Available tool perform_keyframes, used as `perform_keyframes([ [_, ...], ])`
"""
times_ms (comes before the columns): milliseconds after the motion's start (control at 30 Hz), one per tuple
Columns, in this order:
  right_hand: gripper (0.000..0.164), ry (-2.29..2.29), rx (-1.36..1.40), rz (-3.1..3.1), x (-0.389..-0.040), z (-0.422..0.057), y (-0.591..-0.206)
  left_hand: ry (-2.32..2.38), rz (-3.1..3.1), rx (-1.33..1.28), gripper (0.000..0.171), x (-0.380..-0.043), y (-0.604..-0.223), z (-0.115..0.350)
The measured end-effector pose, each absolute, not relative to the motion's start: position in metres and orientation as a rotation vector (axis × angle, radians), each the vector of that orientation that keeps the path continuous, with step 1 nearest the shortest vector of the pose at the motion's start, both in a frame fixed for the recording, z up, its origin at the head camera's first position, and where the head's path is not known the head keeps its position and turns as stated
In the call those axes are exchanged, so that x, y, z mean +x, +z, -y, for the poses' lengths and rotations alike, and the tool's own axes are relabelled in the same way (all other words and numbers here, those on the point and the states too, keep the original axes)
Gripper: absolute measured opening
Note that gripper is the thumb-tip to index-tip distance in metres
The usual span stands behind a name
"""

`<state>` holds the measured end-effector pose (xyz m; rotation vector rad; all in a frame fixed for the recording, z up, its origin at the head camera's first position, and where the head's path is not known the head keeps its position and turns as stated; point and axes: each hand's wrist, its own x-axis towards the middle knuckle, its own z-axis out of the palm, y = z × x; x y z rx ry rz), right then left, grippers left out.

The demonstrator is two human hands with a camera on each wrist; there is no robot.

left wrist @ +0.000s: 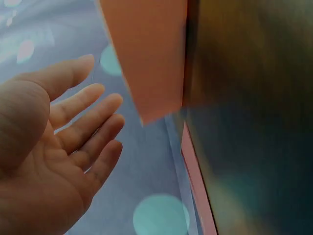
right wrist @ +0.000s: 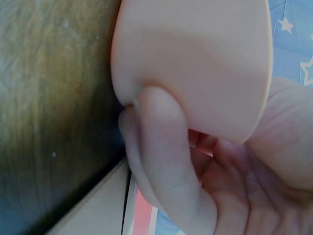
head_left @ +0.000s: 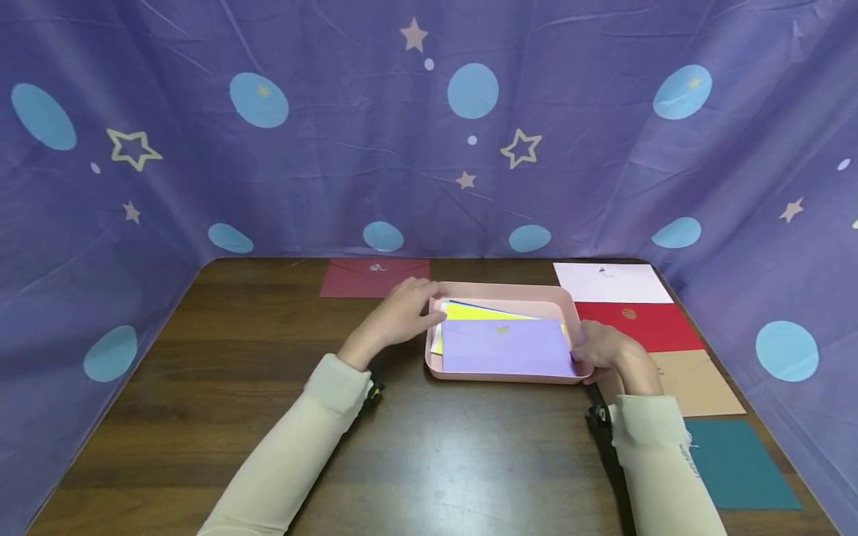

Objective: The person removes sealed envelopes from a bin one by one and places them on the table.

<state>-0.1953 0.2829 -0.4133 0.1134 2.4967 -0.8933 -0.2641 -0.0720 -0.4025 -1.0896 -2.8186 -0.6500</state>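
My right hand grips the tray, my left hand is relaxed; some envelopes remain between them, five envelopes already out around.

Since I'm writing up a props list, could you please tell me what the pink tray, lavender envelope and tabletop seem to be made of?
Pink tray: probably moulded plastic, matte, judging by its smooth, rounded walls.
Lavender envelope: likely smooth paper or card, given its flat form and crisp edges.
Tabletop: wood or wood-look laminate, slightly glossy, with brown grain and a soft reflection.
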Motion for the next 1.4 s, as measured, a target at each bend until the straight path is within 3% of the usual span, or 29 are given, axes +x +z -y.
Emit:
perform_keyframes([
  [200, 0.036, -0.863, 0.103, -2.514, -0.196, -0.282, -0.413, -0.535, 2.862, -1.201, 0.044, -0.254, -0.414, 0.057],
  [533, 0.041, -0.896, 0.125, -2.490, -0.196, -0.282, -0.412, -0.203, 2.889, -1.124, 0.049, -0.245, -0.423, 0.049],
  [1400, 0.035, -0.905, 0.106, -2.502, -0.195, -0.283, -0.415, -0.384, 2.891, -1.105, 0.049, -0.244, -0.414, 0.047],
])
